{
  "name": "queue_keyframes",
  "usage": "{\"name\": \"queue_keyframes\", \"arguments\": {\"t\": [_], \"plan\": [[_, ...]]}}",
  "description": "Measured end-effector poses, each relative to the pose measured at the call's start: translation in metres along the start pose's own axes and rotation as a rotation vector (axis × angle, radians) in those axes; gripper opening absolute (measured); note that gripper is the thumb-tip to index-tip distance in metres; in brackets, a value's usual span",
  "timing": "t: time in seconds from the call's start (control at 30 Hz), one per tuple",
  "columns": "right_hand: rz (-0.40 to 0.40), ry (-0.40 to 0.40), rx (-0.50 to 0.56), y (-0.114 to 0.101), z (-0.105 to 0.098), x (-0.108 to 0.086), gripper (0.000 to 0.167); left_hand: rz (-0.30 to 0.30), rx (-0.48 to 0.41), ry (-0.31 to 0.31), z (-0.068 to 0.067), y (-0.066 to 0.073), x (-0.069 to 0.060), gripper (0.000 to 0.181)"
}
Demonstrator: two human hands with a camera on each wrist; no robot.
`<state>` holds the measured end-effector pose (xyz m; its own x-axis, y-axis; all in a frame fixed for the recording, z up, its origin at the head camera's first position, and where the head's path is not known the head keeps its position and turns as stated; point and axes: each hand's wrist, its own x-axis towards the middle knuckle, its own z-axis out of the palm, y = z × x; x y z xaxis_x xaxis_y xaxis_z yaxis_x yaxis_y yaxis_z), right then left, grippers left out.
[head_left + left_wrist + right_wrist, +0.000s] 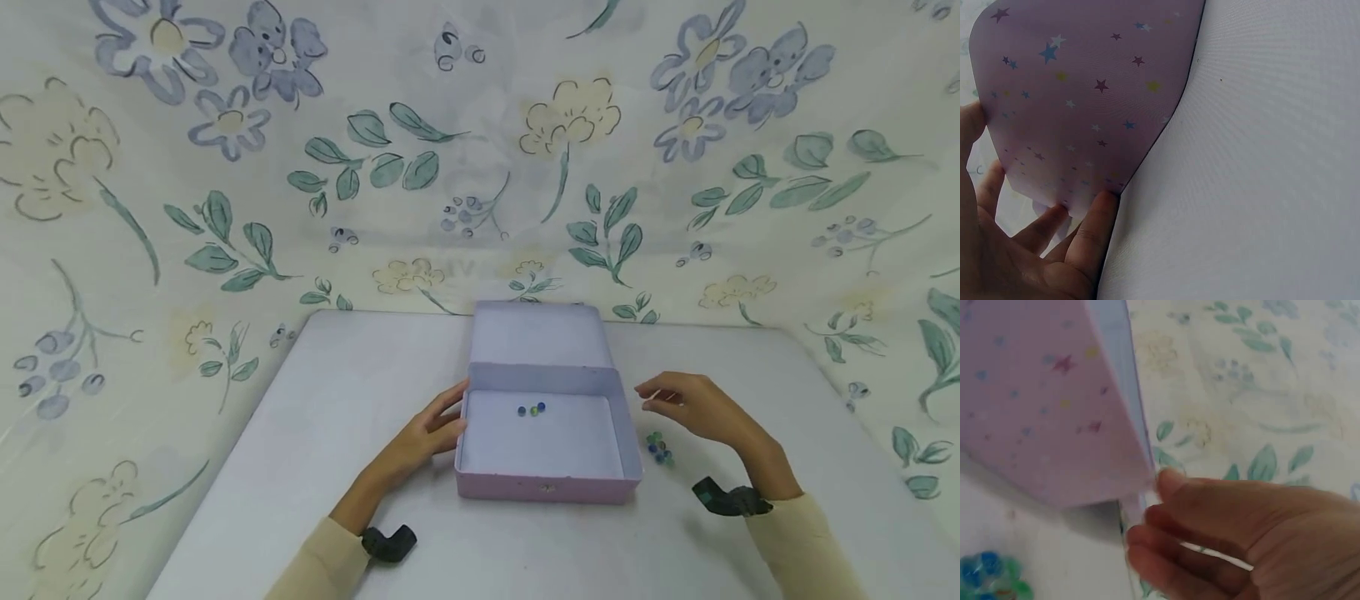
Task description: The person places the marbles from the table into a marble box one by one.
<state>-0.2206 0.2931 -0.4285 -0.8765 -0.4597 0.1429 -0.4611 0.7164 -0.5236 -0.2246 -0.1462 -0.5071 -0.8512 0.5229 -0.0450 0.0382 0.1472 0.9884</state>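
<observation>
An open box (547,489), pink outside with pale lilac inside, stands on the table with its lid (536,333) tipped back. Three small marbles (522,411) lie inside it, two blue and one greenish. My left hand (416,437) touches the box's left side; in the left wrist view its fingertips (1105,203) rest against the star-printed wall (1085,94). To the right of the box, my right hand (693,408) hovers by the rear corner, fingers loosely bent, nothing seen between them. Several blue and green marbles (660,450) sit in a cluster below that hand, also visible in the right wrist view (988,575).
The white table (360,358) extends on both sides of the box. Behind it and at the sides hangs a cloth (450,100) with flowers and leaves. A dark strap device (388,543) is on the left wrist, another (731,497) on the right.
</observation>
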Motion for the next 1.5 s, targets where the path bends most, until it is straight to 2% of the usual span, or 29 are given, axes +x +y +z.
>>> {"name": "queue_keyframes", "arguments": {"t": [0.17,0.27,0.4,0.47,0.7,1.07,1.17,1.33,1.5], "plan": [[0.099,-0.039,0.0,0.02,0.003,-0.019,0.02,0.021,0.006,0.004,-0.001,0.005,0.01,0.063],[0.105,-0.061,-0.002,0.029,0.01,-0.026,0.02,0.015,0.007,0.005,0.0,0.005,0.01,0.064],[0.081,-0.088,0.014,0.036,0.023,-0.029,0.02,-0.002,0.006,0.006,0.0,0.002,0.005,0.065],[0.093,-0.094,0.017,0.037,0.028,-0.03,0.019,-0.001,-0.003,0.0,0.001,0.0,0.003,0.066],[0.16,-0.064,-0.034,0.034,0.037,-0.028,0.013,0.015,-0.016,-0.027,0.001,-0.001,0.003,0.064],[0.201,-0.006,-0.065,0.029,0.039,-0.02,0.007,0.005,-0.015,0.002,0.0,-0.001,0.0,0.064],[0.168,0.048,-0.072,0.026,0.037,-0.02,0.01,0.007,-0.02,0.001,0.0,0.0,0.0,0.063],[0.066,0.125,-0.071,0.02,0.032,-0.021,0.015,0.009,-0.021,-0.002,0.0,-0.002,0.0,0.063],[-0.049,0.176,-0.1,0.004,0.025,-0.017,0.018,0.016,-0.013,-0.006,0.001,-0.001,0.0,0.063]]}}
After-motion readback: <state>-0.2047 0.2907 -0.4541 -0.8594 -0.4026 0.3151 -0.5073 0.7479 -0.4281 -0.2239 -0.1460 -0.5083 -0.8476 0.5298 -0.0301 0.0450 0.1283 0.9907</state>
